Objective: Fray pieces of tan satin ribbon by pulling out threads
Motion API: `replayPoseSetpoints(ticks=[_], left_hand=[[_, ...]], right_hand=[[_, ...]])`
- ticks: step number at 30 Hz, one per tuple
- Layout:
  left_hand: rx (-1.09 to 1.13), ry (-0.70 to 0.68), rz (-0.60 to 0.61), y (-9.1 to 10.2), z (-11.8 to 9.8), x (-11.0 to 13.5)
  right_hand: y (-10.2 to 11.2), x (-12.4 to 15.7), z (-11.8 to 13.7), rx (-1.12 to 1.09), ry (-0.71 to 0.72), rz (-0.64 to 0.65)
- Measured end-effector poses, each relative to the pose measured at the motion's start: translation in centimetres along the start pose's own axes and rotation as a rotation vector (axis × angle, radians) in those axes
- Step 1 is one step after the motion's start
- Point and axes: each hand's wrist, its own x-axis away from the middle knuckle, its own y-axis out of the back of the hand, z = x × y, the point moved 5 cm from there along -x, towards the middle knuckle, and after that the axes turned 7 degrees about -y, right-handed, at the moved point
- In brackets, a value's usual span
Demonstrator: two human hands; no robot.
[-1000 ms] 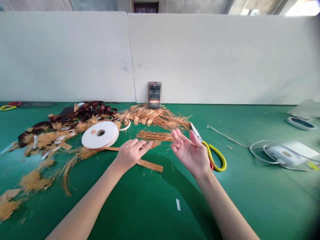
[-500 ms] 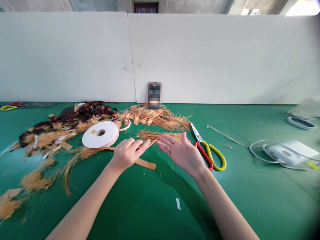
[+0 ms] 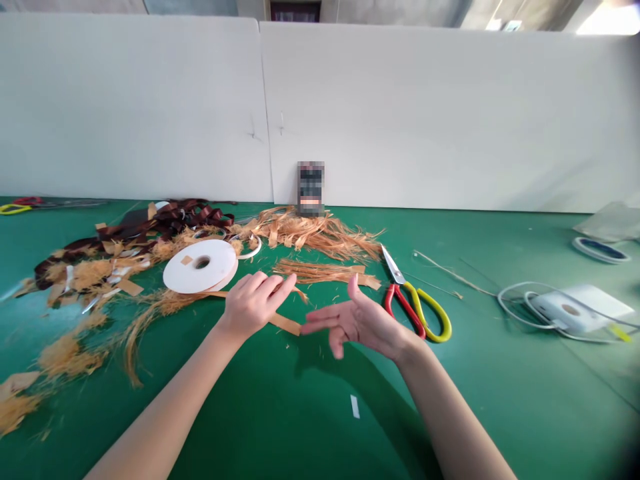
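My left hand (image 3: 253, 303) is closed at the middle of the table, over a tan ribbon (image 3: 285, 324) that comes from the white spool (image 3: 183, 272) and sticks out past the hand to the right. A frayed strand (image 3: 301, 294) pokes out near its fingertips. My right hand (image 3: 357, 323) is open, palm turned inward and thumb up; its fingertips reach the ribbon's free end, and whether they touch it I cannot tell. Just beyond the hands lies a bundle of frayed ribbon strips (image 3: 325, 272). Scissors (image 3: 417, 310) with one red and one yellow handle rest right of it.
Behind the bundle is a larger heap of frayed strips (image 3: 310, 233) below a small pixelated upright object (image 3: 311, 189). Dark brown ribbon (image 3: 200, 217) and tan scraps (image 3: 95, 273) cover the left. A white box with cable (image 3: 580, 307) sits right. A white panel (image 3: 425, 113) stands behind.
My right hand has moved down from the frayed bundle to the ribbon's free end, its fingers spreading and some curling. My left hand has stayed nearly in place.
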Motion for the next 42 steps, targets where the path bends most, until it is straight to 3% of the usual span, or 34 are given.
replayPoseSetpoints(ticks=[2, 4, 8, 10, 12, 15, 17, 19, 21, 24, 28, 30, 35, 38, 42], left_hand=[[0.007, -0.016, -0.013, 0.2, -0.2, 0.1], [0.013, -0.040, -0.007, 0.2, -0.5, 0.1], [0.009, -0.071, 0.030, 0.0, -0.8, 0.1], [-0.011, -0.066, 0.030, 0.0, -0.7, -0.1], [-0.030, -0.054, 0.018, 0.2, -0.6, -0.3], [-0.033, -0.050, 0.004, 0.6, -0.6, -0.5], [-0.030, -0.056, 0.002, 0.8, -0.6, -0.5], [-0.025, -0.056, 0.000, 0.9, -0.6, -0.5], [-0.020, -0.054, -0.010, 1.0, -0.6, -0.5], [-0.004, -0.070, -0.026, 1.0, -0.9, -0.4], [0.050, -0.081, -0.006, 0.7, -1.1, -0.2], [0.036, -0.071, 0.003, 0.6, -0.9, -0.2], [-0.035, -0.031, -0.011, 1.1, -0.3, -0.4], [-0.012, -0.011, -0.025, 1.3, -0.2, -0.5], [0.044, -0.036, -0.006, 1.1, -0.6, -0.3]], right_hand=[[0.7, -0.4, 0.4, -0.046, 0.096, -0.194], [0.8, -0.4, 1.2, -0.159, 0.257, -0.263], [0.6, 1.2, 3.2, -0.378, 0.579, -0.167], [0.4, 2.0, 3.6, -0.373, 0.628, -0.090], [0.0, 2.3, 3.4, -0.257, 0.553, 0.016], [-0.6, 1.6, 1.8, 0.034, 0.269, 0.142], [-0.5, 0.9, 0.5, 0.178, 0.089, 0.160], [-0.1, 0.3, -0.3, 0.228, 0.008, 0.092], [0.6, -0.1, -0.2, 0.191, 0.036, -0.073], [1.1, 0.0, 1.2, 0.032, 0.256, -0.269], [0.5, 1.1, 3.0, -0.208, 0.531, -0.186], [0.5, 1.5, 3.0, -0.205, 0.502, -0.132], [-1.0, 0.5, 0.6, 0.050, 0.121, 0.195], [-0.8, -0.5, 0.2, -0.025, 0.093, 0.100], [-0.2, -0.7, 1.4, -0.295, 0.302, -0.129]])
